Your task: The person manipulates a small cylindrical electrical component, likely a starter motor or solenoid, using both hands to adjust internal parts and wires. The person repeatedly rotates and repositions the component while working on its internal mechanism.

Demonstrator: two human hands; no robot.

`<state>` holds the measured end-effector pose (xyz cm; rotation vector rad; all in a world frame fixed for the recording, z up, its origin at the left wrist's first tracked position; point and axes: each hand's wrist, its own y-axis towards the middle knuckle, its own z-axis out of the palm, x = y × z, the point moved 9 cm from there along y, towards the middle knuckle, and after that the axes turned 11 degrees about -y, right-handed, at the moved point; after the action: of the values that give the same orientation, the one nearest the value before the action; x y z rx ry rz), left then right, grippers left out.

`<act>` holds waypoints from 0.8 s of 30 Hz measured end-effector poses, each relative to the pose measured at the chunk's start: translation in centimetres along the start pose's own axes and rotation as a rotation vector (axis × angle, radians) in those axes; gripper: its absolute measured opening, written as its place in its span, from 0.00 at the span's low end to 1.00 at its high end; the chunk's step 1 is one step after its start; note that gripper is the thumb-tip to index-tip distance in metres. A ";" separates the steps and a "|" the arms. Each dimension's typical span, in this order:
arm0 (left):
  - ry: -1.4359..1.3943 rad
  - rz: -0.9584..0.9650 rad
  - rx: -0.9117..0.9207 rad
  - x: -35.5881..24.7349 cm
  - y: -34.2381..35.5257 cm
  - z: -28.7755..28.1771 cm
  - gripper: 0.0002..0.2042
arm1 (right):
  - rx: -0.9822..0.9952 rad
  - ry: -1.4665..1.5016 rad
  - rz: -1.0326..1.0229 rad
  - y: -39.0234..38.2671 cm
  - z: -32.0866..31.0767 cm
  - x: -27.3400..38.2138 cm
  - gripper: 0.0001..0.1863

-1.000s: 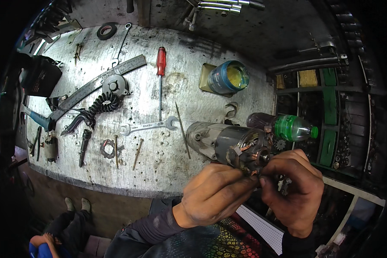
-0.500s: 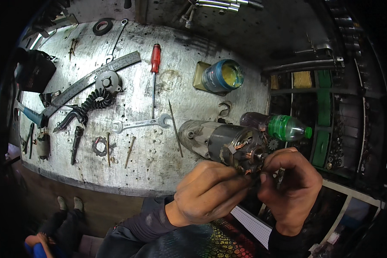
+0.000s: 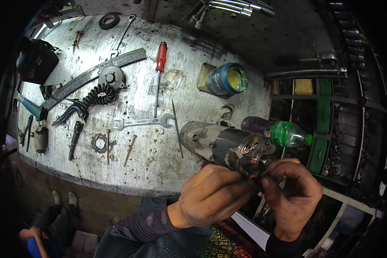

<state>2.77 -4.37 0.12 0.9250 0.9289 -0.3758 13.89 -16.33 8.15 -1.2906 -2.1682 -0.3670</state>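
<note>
A starter motor (image 3: pixel 221 142) lies on its side at the near right of the workbench, its open end toward my right. Copper leads (image 3: pixel 247 150) and a metal shaft end (image 3: pixel 263 160) show in that opening. My left hand (image 3: pixel 215 193) is closed at the near lower rim of the open end, fingertips pinched together. Facing it, my right hand (image 3: pixel 294 195) curls with thumb and forefinger pinched beside the shaft. The fingertips of both hands nearly meet at a small dark part by the copper leads; my fingers hide most of it.
Behind the motor lie a green-capped bottle (image 3: pixel 290 134) and an open blue tub of grease (image 3: pixel 228 79). An open-end wrench (image 3: pixel 144 122), red-handled screwdriver (image 3: pixel 161 60), thin rod (image 3: pixel 177 129) and hammer (image 3: pixel 36 109) lie leftward. Racks with green trays (image 3: pixel 324 109) stand right. A seated person (image 3: pixel 43 236) is at lower left.
The whole view has shifted slightly, so the bench things appear a little displaced. Both hands stay pinched at the motor's open end, with only small finger movement.
</note>
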 end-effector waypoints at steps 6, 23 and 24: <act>-0.024 0.004 -0.007 0.3 -0.3 0.0 0.15 | 0.055 -0.147 -0.135 0.4 0.3 1.1 0.13; -0.041 0.000 -0.009 0.5 -0.6 -0.2 0.16 | -0.058 -0.009 0.064 -0.4 0.4 0.1 0.11; -0.041 -0.001 -0.018 0.5 -0.6 -0.2 0.16 | -0.043 -0.048 0.051 -0.4 0.4 0.3 0.11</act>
<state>2.59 -4.49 -0.62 0.8975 0.8939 -0.3852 13.30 -16.12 8.02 -1.3886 -2.1732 -0.3673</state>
